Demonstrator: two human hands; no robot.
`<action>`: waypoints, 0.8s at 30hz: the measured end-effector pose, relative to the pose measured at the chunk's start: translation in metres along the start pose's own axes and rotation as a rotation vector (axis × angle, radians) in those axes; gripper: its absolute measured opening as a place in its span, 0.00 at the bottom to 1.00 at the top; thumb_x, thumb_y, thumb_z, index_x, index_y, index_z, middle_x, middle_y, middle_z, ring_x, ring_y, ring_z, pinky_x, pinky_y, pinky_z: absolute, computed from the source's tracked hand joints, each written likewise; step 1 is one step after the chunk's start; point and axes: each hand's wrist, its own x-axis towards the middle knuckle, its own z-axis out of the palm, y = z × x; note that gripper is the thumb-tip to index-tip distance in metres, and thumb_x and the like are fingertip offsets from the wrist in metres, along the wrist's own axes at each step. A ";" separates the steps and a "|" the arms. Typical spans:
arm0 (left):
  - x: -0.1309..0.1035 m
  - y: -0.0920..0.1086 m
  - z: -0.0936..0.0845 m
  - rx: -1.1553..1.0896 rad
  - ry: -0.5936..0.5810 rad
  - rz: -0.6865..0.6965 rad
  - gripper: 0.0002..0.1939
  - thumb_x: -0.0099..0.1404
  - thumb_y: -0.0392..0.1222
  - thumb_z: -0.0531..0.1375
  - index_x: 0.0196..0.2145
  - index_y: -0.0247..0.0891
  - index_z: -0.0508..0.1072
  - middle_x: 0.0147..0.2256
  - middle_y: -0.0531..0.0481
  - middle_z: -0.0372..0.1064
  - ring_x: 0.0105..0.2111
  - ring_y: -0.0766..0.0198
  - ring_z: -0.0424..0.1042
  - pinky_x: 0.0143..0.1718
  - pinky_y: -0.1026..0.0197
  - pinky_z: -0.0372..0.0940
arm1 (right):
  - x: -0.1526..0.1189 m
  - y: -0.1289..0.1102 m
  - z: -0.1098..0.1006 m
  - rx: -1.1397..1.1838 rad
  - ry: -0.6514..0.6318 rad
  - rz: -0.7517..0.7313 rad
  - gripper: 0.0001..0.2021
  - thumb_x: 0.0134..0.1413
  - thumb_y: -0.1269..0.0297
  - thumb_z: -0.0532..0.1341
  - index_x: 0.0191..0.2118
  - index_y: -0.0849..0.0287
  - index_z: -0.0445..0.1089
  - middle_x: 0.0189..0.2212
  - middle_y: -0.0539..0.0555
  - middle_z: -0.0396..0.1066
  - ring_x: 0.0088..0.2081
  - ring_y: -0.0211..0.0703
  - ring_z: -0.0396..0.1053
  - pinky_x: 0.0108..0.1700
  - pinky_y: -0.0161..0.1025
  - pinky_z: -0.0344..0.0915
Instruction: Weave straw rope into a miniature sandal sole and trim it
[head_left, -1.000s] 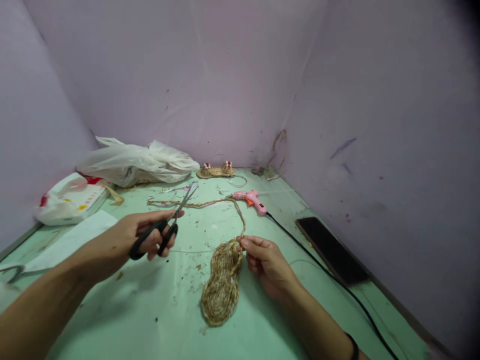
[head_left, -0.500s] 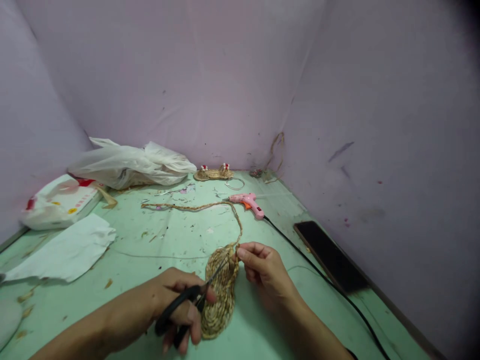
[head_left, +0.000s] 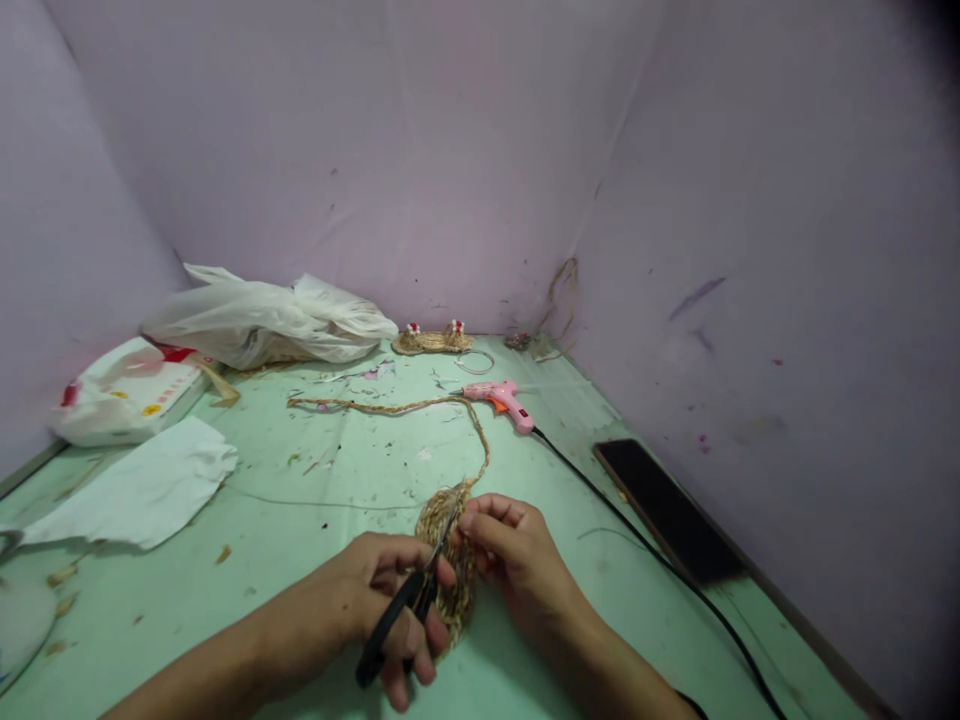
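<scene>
The left hand (head_left: 382,590) grips a pair of black-handled scissors (head_left: 405,605), fingers closed through the handles. The blades point up and away from the person, toward the far end of a woven straw sole (head_left: 450,560). Whether the blades are parted cannot be told.

The right hand (head_left: 517,555) pinches the far end of the sole between thumb and fingertips, at the point where a braided straw cord (head_left: 405,407) leaves the coil. The scissor tips sit just beside this pinch, on its left.

The sole lies on the green table (head_left: 300,500) between the two hands, long axis running toward and away from the person. The cord runs from the pinch away from the person, then bends left across the table.

Further out, a pink glue gun (head_left: 504,400) lies beyond the right hand, its black cable (head_left: 645,545) trailing right. A dark phone (head_left: 664,510) rests near the right wall. White paper (head_left: 142,490) and plastic bags (head_left: 270,322) lie to the left.
</scene>
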 end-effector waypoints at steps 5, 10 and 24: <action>0.002 -0.005 0.002 -0.026 0.006 0.010 0.19 0.44 0.29 0.59 0.37 0.34 0.64 0.30 0.47 0.71 0.27 0.62 0.72 0.23 0.64 0.69 | -0.001 0.000 0.002 -0.024 0.007 -0.007 0.05 0.33 0.68 0.63 0.20 0.64 0.67 0.16 0.49 0.67 0.14 0.27 0.51 0.17 0.30 0.46; 0.003 -0.009 0.005 -0.003 0.010 0.005 0.18 0.47 0.28 0.59 0.37 0.35 0.61 0.30 0.47 0.70 0.27 0.62 0.73 0.22 0.65 0.69 | -0.002 0.000 0.003 -0.038 -0.013 -0.017 0.05 0.34 0.68 0.62 0.20 0.64 0.67 0.13 0.46 0.63 0.15 0.27 0.51 0.18 0.29 0.47; 0.002 -0.006 -0.001 0.129 -0.006 0.080 0.21 0.49 0.46 0.63 0.34 0.36 0.57 0.28 0.46 0.70 0.26 0.63 0.71 0.19 0.69 0.62 | -0.003 -0.003 0.002 -0.029 -0.017 -0.024 0.04 0.33 0.69 0.62 0.18 0.63 0.66 0.12 0.45 0.62 0.14 0.27 0.50 0.17 0.29 0.47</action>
